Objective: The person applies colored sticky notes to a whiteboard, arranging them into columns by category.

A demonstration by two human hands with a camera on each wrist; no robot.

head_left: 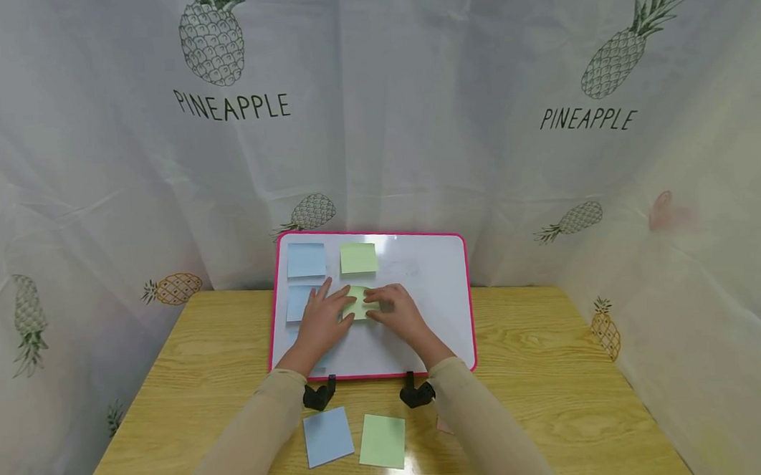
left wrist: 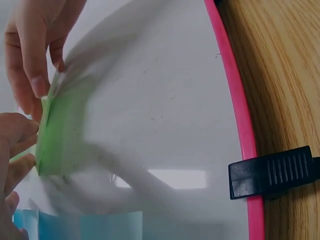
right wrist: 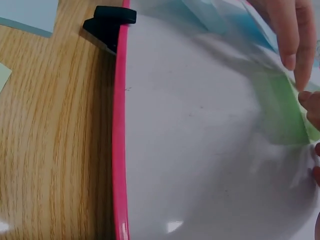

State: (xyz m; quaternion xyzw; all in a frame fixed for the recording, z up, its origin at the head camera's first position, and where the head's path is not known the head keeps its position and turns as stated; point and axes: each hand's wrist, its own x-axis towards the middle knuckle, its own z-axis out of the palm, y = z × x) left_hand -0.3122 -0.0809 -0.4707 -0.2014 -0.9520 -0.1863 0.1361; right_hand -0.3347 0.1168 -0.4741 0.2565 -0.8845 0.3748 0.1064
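Note:
A pale green sticky note point(head_left: 360, 309) lies against the white board point(head_left: 422, 285), its lower edge standing off the surface in both wrist views. Both hands are at it from opposite sides. My left hand point(head_left: 322, 319) has its fingers spread, with fingertips touching the front of the note on its left part. From the right, my right hand point(head_left: 399, 314) arches over the note's right part, fingertips on its front and the thumb near its lower right corner. Another green note point(head_left: 358, 258) sits straight above. Blue notes point(head_left: 306, 260) form a column at the left, partly hidden behind my left hand.
The board has a pink rim point(head_left: 471, 297) and black clips point(left wrist: 270, 172) on its front edge. On the wooden table point(head_left: 529, 359) before it lie a blue pad point(head_left: 328, 437), a green pad point(head_left: 382, 442) and a pinkish pad mostly hidden by my right sleeve. A pineapple-print curtain point(head_left: 407, 121) hangs behind.

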